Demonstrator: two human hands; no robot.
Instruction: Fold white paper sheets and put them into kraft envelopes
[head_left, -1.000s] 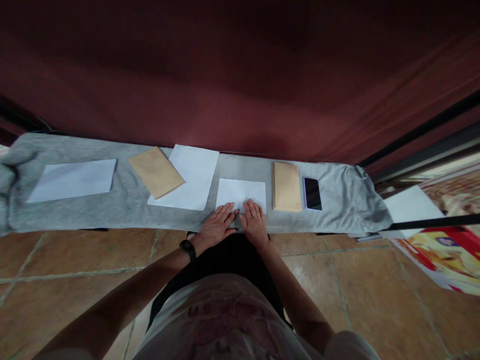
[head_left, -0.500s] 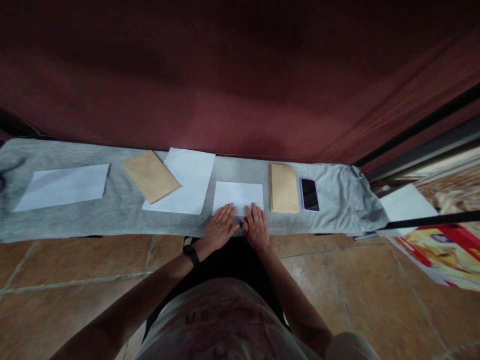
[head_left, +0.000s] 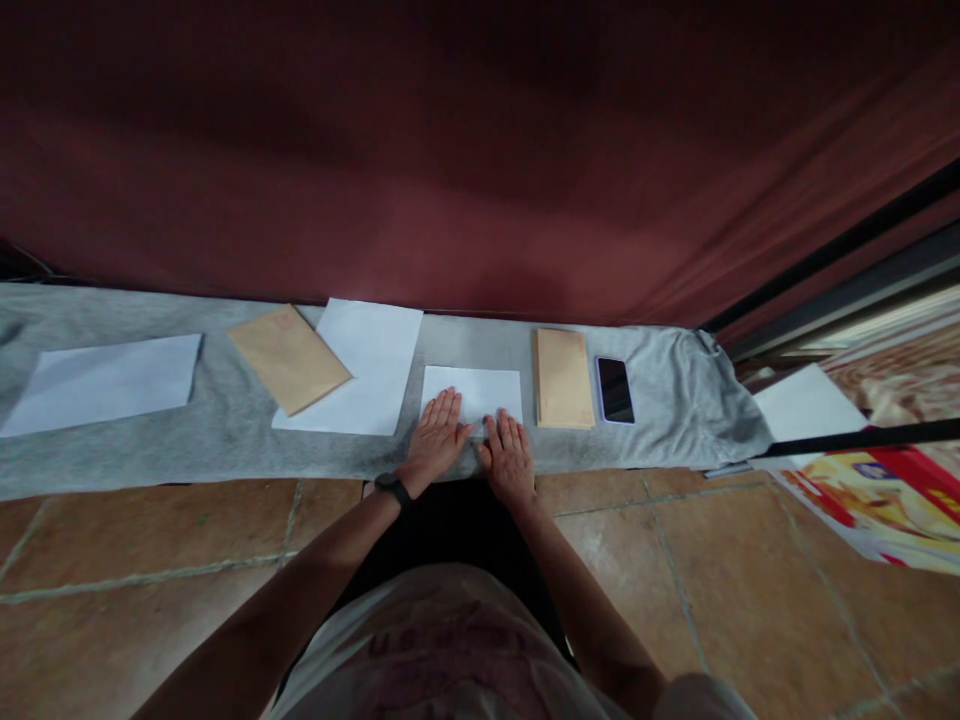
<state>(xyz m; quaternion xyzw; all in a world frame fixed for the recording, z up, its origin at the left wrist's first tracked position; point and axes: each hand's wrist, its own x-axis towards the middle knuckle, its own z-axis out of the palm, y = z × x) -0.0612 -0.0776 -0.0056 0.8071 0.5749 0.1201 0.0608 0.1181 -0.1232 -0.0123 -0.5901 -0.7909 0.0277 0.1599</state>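
A small white sheet of paper [head_left: 480, 385], perhaps folded, lies on the grey cloth right in front of me. My left hand [head_left: 437, 438], with a black band on the wrist, rests flat on its left part, fingers stretched forward. On the near right edge of the paper lies my right hand [head_left: 510, 460], fingers out and thumb toward the left. Neither hand grips anything. To the right is a stack of brown envelopes [head_left: 565, 380]. Left of the paper, another brown envelope [head_left: 289, 358] overlaps larger white sheets [head_left: 375, 360].
A smartphone [head_left: 616, 390] lies right of the envelope stack. More white paper [head_left: 105, 385] is at the far left. The grey cloth [head_left: 675, 400] covers a narrow bench against a dark red surface [head_left: 450, 240]. A red and yellow box [head_left: 885, 495] stands at the right.
My left hand has slid forward, farther onto the small paper. My right hand has stayed near the paper's near edge. The view has shifted slightly.
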